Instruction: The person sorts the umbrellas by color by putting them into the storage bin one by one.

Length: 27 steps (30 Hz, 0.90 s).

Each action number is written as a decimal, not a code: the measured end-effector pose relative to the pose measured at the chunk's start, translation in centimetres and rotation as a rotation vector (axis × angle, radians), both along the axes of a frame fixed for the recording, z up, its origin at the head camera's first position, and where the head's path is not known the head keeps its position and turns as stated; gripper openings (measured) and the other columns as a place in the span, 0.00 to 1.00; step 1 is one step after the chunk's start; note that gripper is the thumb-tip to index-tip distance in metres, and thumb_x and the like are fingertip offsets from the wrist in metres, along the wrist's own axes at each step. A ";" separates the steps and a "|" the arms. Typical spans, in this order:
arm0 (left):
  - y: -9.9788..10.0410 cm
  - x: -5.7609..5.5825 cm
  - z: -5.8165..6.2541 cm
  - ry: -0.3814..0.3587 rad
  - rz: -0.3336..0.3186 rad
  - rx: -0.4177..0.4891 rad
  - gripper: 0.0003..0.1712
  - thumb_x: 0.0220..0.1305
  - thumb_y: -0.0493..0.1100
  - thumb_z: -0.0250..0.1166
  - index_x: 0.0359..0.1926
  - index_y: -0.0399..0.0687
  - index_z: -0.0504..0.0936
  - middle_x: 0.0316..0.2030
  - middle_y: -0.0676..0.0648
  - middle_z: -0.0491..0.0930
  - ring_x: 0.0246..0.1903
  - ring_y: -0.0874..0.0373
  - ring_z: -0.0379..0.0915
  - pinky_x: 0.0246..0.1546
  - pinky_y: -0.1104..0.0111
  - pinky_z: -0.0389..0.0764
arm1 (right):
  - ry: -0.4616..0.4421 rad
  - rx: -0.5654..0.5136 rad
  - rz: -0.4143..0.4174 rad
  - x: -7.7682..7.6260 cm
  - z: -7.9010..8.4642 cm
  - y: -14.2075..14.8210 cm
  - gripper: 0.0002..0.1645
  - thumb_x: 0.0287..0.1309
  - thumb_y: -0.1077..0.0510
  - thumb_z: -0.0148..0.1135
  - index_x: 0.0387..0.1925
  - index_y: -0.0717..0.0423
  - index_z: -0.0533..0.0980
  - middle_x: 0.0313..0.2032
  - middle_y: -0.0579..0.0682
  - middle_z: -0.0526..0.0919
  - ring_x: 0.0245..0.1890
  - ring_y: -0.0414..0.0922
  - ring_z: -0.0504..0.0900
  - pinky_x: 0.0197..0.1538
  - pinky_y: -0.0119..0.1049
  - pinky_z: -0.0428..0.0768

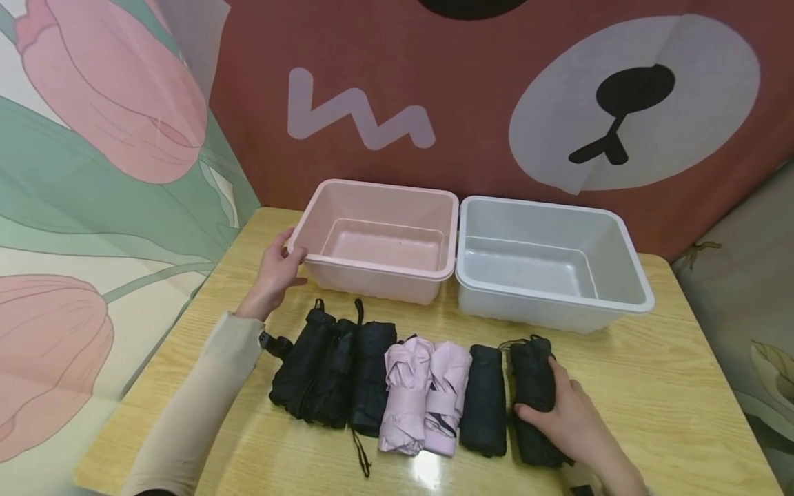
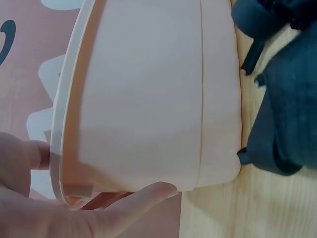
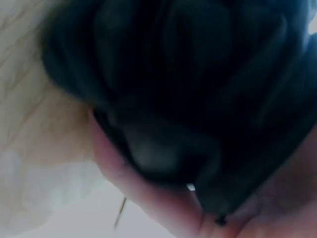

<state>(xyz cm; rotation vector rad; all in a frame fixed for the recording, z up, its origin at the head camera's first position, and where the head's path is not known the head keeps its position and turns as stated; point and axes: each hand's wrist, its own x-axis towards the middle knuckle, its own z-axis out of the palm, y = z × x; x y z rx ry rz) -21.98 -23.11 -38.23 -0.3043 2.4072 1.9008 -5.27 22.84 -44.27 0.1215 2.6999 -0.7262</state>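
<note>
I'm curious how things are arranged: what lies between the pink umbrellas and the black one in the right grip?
The head view shows one black folded umbrella between the pink umbrellas and the held umbrella in the right grip.

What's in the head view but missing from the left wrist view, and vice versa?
Only the head view shows the white bin, two pink umbrellas and the right hand. Only the left wrist view shows a line along the outer wall of the pink bin. Both show the left hand on that bin, black umbrellas and the table.
</note>
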 end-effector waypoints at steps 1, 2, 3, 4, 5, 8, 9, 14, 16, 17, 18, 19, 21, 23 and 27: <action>0.0 0.0 0.0 0.003 -0.008 -0.007 0.37 0.70 0.42 0.47 0.76 0.50 0.46 0.64 0.29 0.63 0.64 0.40 0.63 0.53 0.39 0.74 | 0.016 0.000 -0.002 0.1 0.2 0.1 0.69 0.47 0.32 0.67 0.72 0.69 0.43 0.57 0.81 0.65 0.53 0.73 0.72 0.47 0.62 0.77; -0.1 0.0 0.1 0.003 -0.013 -0.014 0.37 0.70 0.42 0.47 0.76 0.50 0.46 0.64 0.29 0.64 0.64 0.40 0.63 0.53 0.39 0.74 | 0.030 0.000 -0.004 0.2 0.4 0.2 0.69 0.47 0.32 0.68 0.72 0.68 0.44 0.57 0.80 0.65 0.52 0.72 0.73 0.46 0.60 0.78; -0.2 0.1 0.1 0.000 -0.018 -0.022 0.37 0.70 0.42 0.47 0.76 0.50 0.46 0.64 0.29 0.64 0.64 0.40 0.63 0.53 0.39 0.74 | 0.045 0.001 -0.004 0.2 0.7 0.3 0.69 0.46 0.33 0.68 0.73 0.67 0.44 0.58 0.79 0.65 0.52 0.72 0.73 0.45 0.60 0.78; -0.3 0.1 0.1 -0.001 -0.023 -0.028 0.37 0.70 0.42 0.47 0.76 0.50 0.45 0.64 0.29 0.64 0.64 0.40 0.63 0.53 0.39 0.74 | 0.066 0.003 -0.004 0.3 1.0 0.4 0.69 0.45 0.33 0.69 0.73 0.66 0.44 0.58 0.78 0.66 0.51 0.71 0.74 0.44 0.59 0.78; -0.4 0.1 0.1 -0.003 -0.028 -0.033 0.37 0.70 0.42 0.47 0.76 0.50 0.45 0.64 0.29 0.64 0.64 0.40 0.62 0.53 0.39 0.74 | 0.087 0.005 -0.003 0.4 1.3 0.4 0.69 0.44 0.34 0.70 0.73 0.64 0.45 0.58 0.77 0.65 0.51 0.70 0.74 0.43 0.58 0.78; -0.5 0.0 0.0 -0.009 -0.035 -0.045 0.38 0.70 0.42 0.48 0.76 0.51 0.45 0.65 0.30 0.64 0.65 0.40 0.62 0.54 0.39 0.73 | 0.163 0.010 -0.002 0.6 2.4 0.6 0.70 0.42 0.35 0.72 0.75 0.60 0.45 0.61 0.74 0.64 0.52 0.69 0.73 0.42 0.58 0.78; -0.6 0.0 0.0 -0.010 -0.038 -0.047 0.38 0.70 0.42 0.48 0.76 0.51 0.45 0.65 0.30 0.64 0.65 0.40 0.62 0.54 0.39 0.73 | 0.196 0.011 -0.004 0.7 2.7 0.6 0.70 0.41 0.36 0.73 0.75 0.58 0.45 0.61 0.73 0.64 0.50 0.68 0.74 0.40 0.57 0.78; -0.6 0.0 -0.1 -0.008 -0.059 -0.056 0.38 0.70 0.43 0.47 0.77 0.51 0.44 0.66 0.30 0.62 0.66 0.39 0.61 0.54 0.38 0.73 | 0.395 -0.015 -0.008 1.0 4.4 0.6 0.70 0.36 0.46 0.79 0.76 0.52 0.47 0.63 0.71 0.65 0.48 0.66 0.75 0.39 0.60 0.78; -0.6 0.0 0.0 -0.009 -0.069 -0.063 0.38 0.70 0.43 0.47 0.77 0.52 0.43 0.67 0.30 0.62 0.66 0.39 0.60 0.54 0.38 0.73 | 0.485 -0.038 -0.011 1.1 5.0 0.6 0.70 0.33 0.51 0.81 0.76 0.51 0.48 0.63 0.71 0.66 0.48 0.67 0.75 0.39 0.62 0.77; -0.6 0.0 0.0 -0.009 -0.074 -0.067 0.38 0.71 0.44 0.46 0.77 0.52 0.43 0.67 0.30 0.61 0.66 0.39 0.60 0.54 0.38 0.73 | 0.524 -0.055 -0.015 1.0 5.3 0.6 0.71 0.32 0.53 0.81 0.75 0.51 0.48 0.63 0.71 0.66 0.48 0.67 0.75 0.39 0.63 0.77; -0.6 0.0 0.0 -0.010 -0.078 -0.070 0.38 0.71 0.44 0.46 0.77 0.52 0.42 0.67 0.30 0.61 0.67 0.39 0.60 0.54 0.38 0.73 | 0.556 -0.072 -0.021 1.0 5.6 0.6 0.72 0.31 0.55 0.81 0.76 0.50 0.48 0.62 0.70 0.66 0.47 0.67 0.75 0.39 0.63 0.76; -0.5 0.0 0.0 -0.010 -0.081 -0.074 0.38 0.71 0.44 0.46 0.77 0.52 0.42 0.67 0.31 0.61 0.67 0.39 0.59 0.54 0.38 0.73 | 0.583 -0.086 -0.031 0.9 5.9 0.5 0.72 0.30 0.56 0.82 0.76 0.49 0.47 0.62 0.70 0.67 0.46 0.66 0.76 0.39 0.63 0.76; -0.5 0.0 0.1 -0.009 -0.089 -0.078 0.38 0.71 0.44 0.46 0.77 0.52 0.42 0.68 0.31 0.60 0.67 0.39 0.59 0.54 0.37 0.73 | 0.614 -0.126 -0.058 0.8 6.5 0.4 0.74 0.30 0.57 0.82 0.76 0.48 0.46 0.62 0.70 0.68 0.48 0.66 0.75 0.40 0.65 0.75; -0.5 0.0 0.0 -0.007 -0.099 -0.078 0.38 0.71 0.44 0.45 0.77 0.52 0.41 0.69 0.31 0.58 0.68 0.39 0.58 0.54 0.37 0.72 | 0.632 -0.172 -0.088 0.7 7.1 0.4 0.75 0.29 0.59 0.82 0.76 0.47 0.44 0.62 0.70 0.67 0.51 0.66 0.73 0.43 0.68 0.74; -0.5 0.1 0.0 0.001 -0.108 -0.089 0.37 0.72 0.44 0.45 0.77 0.50 0.41 0.71 0.33 0.55 0.69 0.39 0.55 0.54 0.37 0.72 | 0.689 -0.261 -0.129 0.3 8.3 0.0 0.73 0.29 0.64 0.81 0.75 0.45 0.49 0.62 0.63 0.69 0.55 0.49 0.72 0.52 0.43 0.82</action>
